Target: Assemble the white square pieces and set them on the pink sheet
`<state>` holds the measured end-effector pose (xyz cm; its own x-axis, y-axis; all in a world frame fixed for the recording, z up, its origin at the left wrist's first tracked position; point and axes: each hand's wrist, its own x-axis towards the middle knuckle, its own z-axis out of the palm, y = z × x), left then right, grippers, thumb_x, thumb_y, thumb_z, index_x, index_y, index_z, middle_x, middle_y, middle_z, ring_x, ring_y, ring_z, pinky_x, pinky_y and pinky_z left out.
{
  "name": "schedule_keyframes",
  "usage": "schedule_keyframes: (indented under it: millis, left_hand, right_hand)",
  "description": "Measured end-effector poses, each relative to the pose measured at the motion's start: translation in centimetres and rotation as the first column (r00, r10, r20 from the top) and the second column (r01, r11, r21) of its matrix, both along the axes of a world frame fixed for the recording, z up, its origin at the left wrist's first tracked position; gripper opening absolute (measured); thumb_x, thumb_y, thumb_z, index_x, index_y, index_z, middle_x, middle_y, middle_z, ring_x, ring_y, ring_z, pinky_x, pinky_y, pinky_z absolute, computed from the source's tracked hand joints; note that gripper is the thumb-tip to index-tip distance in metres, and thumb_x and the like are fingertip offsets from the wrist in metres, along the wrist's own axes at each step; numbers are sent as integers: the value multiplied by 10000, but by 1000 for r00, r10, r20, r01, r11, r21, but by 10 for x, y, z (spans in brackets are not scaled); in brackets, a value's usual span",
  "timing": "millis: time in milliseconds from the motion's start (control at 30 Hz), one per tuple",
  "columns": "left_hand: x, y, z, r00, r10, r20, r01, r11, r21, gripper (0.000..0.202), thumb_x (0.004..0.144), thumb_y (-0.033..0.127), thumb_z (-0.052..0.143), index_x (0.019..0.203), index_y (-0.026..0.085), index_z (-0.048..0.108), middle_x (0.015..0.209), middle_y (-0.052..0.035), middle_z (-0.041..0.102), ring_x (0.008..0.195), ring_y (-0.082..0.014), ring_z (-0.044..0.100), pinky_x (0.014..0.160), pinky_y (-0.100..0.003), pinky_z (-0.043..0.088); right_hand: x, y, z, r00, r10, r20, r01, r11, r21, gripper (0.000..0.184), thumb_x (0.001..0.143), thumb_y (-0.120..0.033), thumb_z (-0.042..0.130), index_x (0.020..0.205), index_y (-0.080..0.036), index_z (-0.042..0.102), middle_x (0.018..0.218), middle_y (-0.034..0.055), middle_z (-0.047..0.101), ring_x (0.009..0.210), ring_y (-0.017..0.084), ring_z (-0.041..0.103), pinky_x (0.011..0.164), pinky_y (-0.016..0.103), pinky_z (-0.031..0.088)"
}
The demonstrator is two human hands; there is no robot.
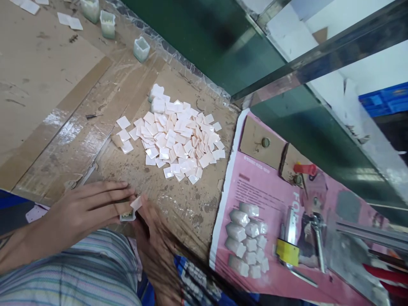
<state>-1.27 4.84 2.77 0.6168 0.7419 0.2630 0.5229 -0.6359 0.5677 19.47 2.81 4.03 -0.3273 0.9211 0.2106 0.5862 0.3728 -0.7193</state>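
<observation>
At the cardboard-covered table's near edge, my left hand (92,205) grips a small translucent cup (127,217) with yellowish bits inside, its fingers stretched along the far side. My right hand (151,227) is beside the cup, partly covered by dark strands of hair. A thin, pale square piece (136,204) is pinched at its fingertips, tilted over the cup's rim. Beyond both hands lies a loose heap of similar pale square pieces (181,140). Two whitish blocks (157,105) rest at the heap's far side.
Several small translucent cups (142,49) stand along the far edge by a green glass panel (204,38). To the right, a pink sheet (255,178) carries several whitish wrapped-looking blocks (236,232), a metal tool with a yellow part (287,251) and a red-handled item (305,168).
</observation>
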Motion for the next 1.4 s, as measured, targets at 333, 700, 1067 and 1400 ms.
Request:
schedule_keyframes:
  millis: [333, 700, 1067, 1400]
  left_hand:
    - [0, -5, -2, 995, 75, 72, -68, 994, -84, 487, 953, 160, 567, 1410, 242, 417, 1337, 5, 584, 1337, -154, 445, 1128, -291, 430]
    - [3, -7, 0, 969, 234, 81, -213, 955, -205, 337, 975, 275, 529, 1306, 230, 489, 1310, -31, 581, 1191, -141, 573, 1033, -245, 484]
    - [6, -5, 4, 977, 180, 116, -163, 976, -142, 279, 984, 204, 504, 1261, 168, 504, 1284, -47, 570, 1243, -95, 507, 1126, -160, 333]
    - [-11, -10, -1, 998, -9, 56, 8, 1000, 29, 330, 949, 106, 526, 1249, 228, 592, 1366, -26, 540, 1361, -156, 402, 1194, -286, 299]
  right_hand:
    - [5, 3, 7, 999, -35, 19, 34, 998, 58, 555, 911, -187, 591, 1435, -244, 418, 1284, 99, 641, 1183, 225, 621, 928, 346, 597]
    - [-3, 3, 9, 995, -15, -98, 14, 1000, -12, 369, 931, -186, 580, 1293, -255, 565, 1137, 51, 681, 1089, 172, 640, 922, 298, 583]
    - [-4, 9, 12, 989, 8, -145, -26, 992, -122, 378, 920, -201, 593, 1285, -297, 590, 1156, 41, 668, 1052, 165, 641, 886, 278, 578]
    - [-5, 11, 14, 969, -67, -238, 1, 964, -267, 322, 921, -220, 593, 1218, -334, 639, 1128, 48, 669, 1024, 182, 654, 828, 322, 608]
